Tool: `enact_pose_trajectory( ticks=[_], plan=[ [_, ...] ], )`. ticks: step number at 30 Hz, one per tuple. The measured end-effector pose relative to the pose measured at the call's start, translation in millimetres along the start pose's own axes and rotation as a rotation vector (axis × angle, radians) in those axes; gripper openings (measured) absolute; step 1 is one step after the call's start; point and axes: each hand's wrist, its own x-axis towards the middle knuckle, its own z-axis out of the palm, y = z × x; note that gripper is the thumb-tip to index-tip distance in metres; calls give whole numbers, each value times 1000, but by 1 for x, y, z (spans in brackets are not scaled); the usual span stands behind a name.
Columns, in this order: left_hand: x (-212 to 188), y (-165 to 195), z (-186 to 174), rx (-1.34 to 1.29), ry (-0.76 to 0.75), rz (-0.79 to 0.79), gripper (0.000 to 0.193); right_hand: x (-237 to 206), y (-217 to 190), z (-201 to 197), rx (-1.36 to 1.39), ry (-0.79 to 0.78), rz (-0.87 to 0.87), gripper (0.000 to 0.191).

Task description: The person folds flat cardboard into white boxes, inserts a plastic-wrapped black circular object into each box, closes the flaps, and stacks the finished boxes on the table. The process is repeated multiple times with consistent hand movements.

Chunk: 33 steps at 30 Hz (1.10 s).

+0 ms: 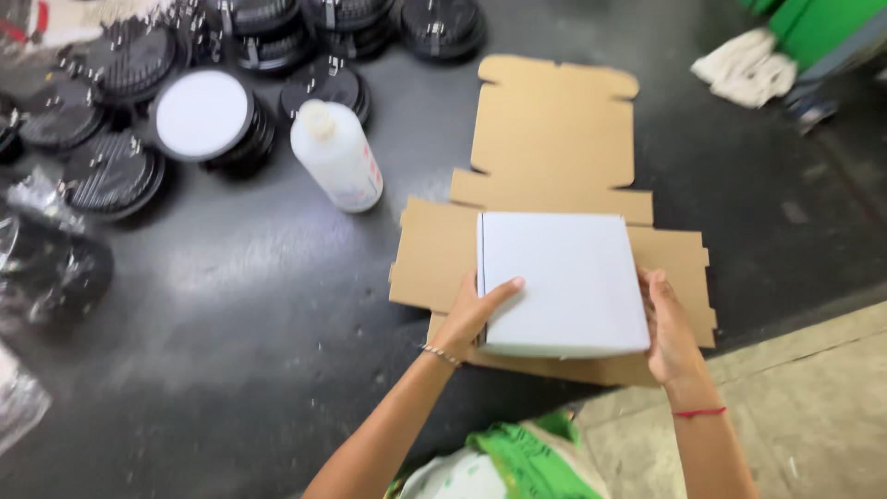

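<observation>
Here, a plain white square box [562, 282], closed and flat-topped, resting on the lower part of an unfolded brown cardboard blank [552, 139] spread over the dark floor [277, 305]. Gripped from both sides: left hand [469, 314] against the left edge with the thumb laid across the top face near the corner, right hand [667, 328] pressed along the right edge, fingers curled down the side. Both hands closed on the box, neither spread. A thin bracelet at the left wrist, a red thread at the right.

No open container in view; box lid shut, contents not visible. Just left of the cardboard, a white plastic bottle [337, 155] with a pale cap, standing tilted toward the camera, apart from the blank. Further left and along the top, many round black ribbed discs [113, 174], some stacked; one with a white round face [201, 114] turned up. Clear plastic wrapping [42, 268] at the far left edge. Top right, a crumpled white cloth [747, 66] beside something green [822, 28]. Bottom right, a lighter concrete strip [804, 416]. Between the arms, green-and-white fabric [513, 462]. Nothing lying between hands and box.
</observation>
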Motion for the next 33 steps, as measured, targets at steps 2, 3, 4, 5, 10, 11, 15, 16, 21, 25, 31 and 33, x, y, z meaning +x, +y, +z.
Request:
enact_pose_trajectory(
  ticks=[2, 3, 4, 5, 10, 11, 15, 16, 21, 25, 31, 33],
  plan=[
    [-11, 8, 19, -32, 28, -40, 71, -2, 12, -16, 72, -68, 90, 65],
    [-15, 14, 30, -47, 32, -45, 70, -1, 12, -23, 51, -62, 80, 66],
    [-19, 20, 43, -37, 8, -10, 71, 0, 8, -31, 29, -56, 65, 67],
    [-23, 28, 57, -24, -19, 30, 72, 1, 1, -41, 13, -45, 64, 67],
    [-20, 40, 146, 187, -74, 259, 75, 0, -53, -106, -55, 68, 10, 67],
    [-15, 35, 165, 263, -45, 278, 73, -2, -61, -121, -83, 79, -84, 67],
    [-5, 7, 237, 340, 162, 409, 65, -9, -87, -172, -178, 103, -347, 63],
    [-1, 2, 249, 348, 202, 389, 63, -8, -92, -181, -191, 103, -395, 62],
    [25, -12, 287, 457, 280, 540, 59, -9, -108, -220, -288, 212, -500, 62],
    [69, -27, 304, 481, 292, 486, 59, 7, -105, -244, -253, 308, -513, 59],
    [141, -42, 359, 483, 255, 389, 76, 39, -120, -288, -351, 555, -414, 59],
    [165, -37, 390, 436, 175, 330, 79, 54, -151, -319, -420, 511, -445, 62]
  ],
)
